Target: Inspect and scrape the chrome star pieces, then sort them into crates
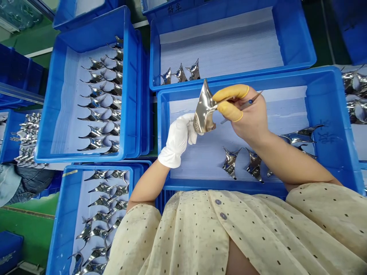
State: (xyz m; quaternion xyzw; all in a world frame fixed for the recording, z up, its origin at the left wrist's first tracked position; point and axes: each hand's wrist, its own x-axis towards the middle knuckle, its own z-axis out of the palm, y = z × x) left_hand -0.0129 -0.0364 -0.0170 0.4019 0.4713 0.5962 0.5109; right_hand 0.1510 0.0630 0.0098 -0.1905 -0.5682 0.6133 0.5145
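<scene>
My left hand (178, 137), in a white glove, is closed on the lower left edge of a shiny, curved metal part (204, 110) with pointed corners. Small raised or engraved marks show near its lower edge. Yellow finger covers sit on the thumb and forefinger of my right hand (243, 109). These fingers pinch a slim, pointed pen-like tool (246, 104) with a blue spot, close against the part's right side; whether its tip touches the metal I cannot tell. Below lies a blue bin (335, 114) with more such metal parts (230, 162) on its pale lining.
Another blue bin (295, 38) beyond holds three metal parts (180, 72) at its near left. Stacked bins (130, 76) on the left carry rows of parts, as does a lower-left bin (61, 214). A person's clothed leg (25, 183) shows at far left.
</scene>
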